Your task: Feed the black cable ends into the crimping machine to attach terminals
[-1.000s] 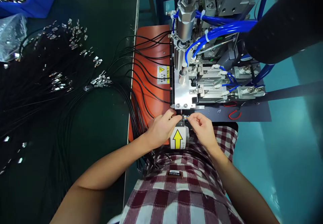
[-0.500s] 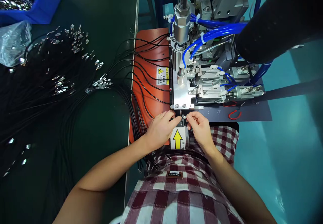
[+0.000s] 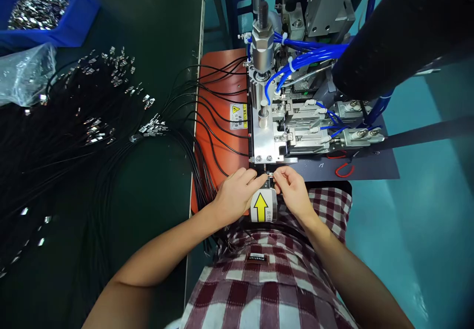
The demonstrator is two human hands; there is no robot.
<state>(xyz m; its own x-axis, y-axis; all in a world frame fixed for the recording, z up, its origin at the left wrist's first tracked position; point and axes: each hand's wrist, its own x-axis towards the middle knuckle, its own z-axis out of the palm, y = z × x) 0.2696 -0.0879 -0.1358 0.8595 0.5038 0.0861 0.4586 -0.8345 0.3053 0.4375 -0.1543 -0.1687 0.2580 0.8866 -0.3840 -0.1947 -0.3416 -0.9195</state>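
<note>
Both hands meet at the front of a metal press machine (image 3: 272, 121), just above a white label with a yellow arrow (image 3: 261, 206). My left hand (image 3: 237, 193) has its fingers curled, thumb and forefinger pinching a thin black wire at the machine's slot. My right hand (image 3: 292, 188) pinches a small silver clip (image 3: 270, 174) at the same spot. The fingertips of the two hands nearly touch. What lies inside the slot is hidden.
An orange mat (image 3: 218, 121) carries several black wires fanning left onto a dark green bench (image 3: 148, 210). Wires with silver clips (image 3: 148, 126) lie in a heap there. A blue bin of clips (image 3: 40, 13) and a plastic bag (image 3: 25, 74) stand far left. Blue hoses (image 3: 311, 55) loop over the machine.
Both hands have stayed pinched at the slot, the right hand drawing slightly closer to the left. The view has tilted, so the machine sits lower in the picture.
</note>
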